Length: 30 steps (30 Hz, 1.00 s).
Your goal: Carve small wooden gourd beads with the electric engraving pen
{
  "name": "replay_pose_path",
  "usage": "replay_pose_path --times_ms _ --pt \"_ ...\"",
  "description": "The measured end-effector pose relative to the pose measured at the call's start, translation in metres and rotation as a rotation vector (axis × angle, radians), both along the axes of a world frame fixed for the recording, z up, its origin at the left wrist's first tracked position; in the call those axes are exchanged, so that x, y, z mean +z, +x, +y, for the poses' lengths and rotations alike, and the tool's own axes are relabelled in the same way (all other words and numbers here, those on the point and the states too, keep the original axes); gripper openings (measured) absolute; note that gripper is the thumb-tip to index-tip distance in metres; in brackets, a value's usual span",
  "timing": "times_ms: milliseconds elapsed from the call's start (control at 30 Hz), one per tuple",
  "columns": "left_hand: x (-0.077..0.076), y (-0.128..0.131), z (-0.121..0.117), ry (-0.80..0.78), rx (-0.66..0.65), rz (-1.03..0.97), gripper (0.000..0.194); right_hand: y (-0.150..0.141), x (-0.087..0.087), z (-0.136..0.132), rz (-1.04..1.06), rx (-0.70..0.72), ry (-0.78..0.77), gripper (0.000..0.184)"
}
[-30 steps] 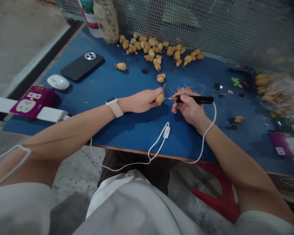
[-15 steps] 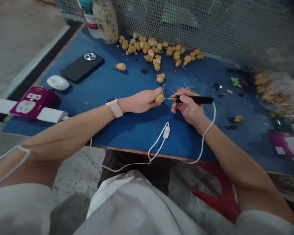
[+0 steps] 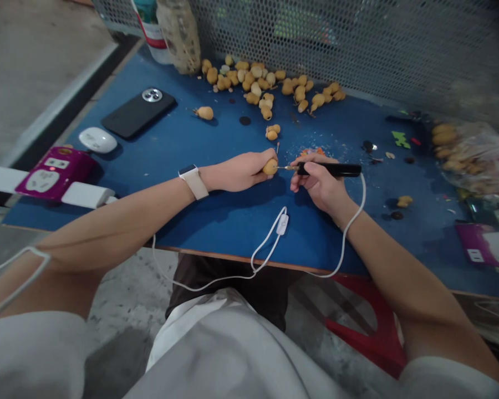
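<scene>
Between the thumb and fingers of my left hand (image 3: 244,170) is a small tan gourd (image 3: 270,167), its rounded end facing right. My right hand (image 3: 321,185) is closed round a black electric rotary pen (image 3: 336,169) with a brass-coloured tip. The pen's thin bit points left and meets, or nearly meets, the gourd; actual contact is too small to tell. A white cable (image 3: 360,208) runs from the pen's back end down past my right wrist. Just beyond my hands lie a few small gourds (image 3: 272,132) and orange scraps (image 3: 311,151).
Many small gourds (image 3: 258,77) are heaped along the mesh panel (image 3: 316,50). At left lie a black phone (image 3: 137,115), a white case (image 3: 98,140) and a purple power strip (image 3: 54,174). A cable switch (image 3: 282,224) rests near the front edge. A plastic bag (image 3: 469,160) sits at right.
Both hands hold nearly the same pose, with the gourd and pen in place. The whole view has shifted very slightly.
</scene>
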<state>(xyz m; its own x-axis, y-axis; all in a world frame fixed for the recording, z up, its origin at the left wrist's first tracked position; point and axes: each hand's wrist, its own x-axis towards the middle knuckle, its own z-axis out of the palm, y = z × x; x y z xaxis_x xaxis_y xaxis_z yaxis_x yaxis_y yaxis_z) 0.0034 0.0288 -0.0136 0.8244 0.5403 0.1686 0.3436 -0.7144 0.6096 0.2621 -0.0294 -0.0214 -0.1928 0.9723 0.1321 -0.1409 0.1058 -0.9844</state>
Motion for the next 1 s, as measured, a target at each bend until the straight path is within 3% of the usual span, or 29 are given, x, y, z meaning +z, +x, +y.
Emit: replay_pose_path --times_ms 1000 --pt "0.0028 -0.0007 -0.0008 -0.025 0.006 0.0 0.016 -0.0015 0.0041 -0.0014 -0.023 -0.017 -0.033 0.047"
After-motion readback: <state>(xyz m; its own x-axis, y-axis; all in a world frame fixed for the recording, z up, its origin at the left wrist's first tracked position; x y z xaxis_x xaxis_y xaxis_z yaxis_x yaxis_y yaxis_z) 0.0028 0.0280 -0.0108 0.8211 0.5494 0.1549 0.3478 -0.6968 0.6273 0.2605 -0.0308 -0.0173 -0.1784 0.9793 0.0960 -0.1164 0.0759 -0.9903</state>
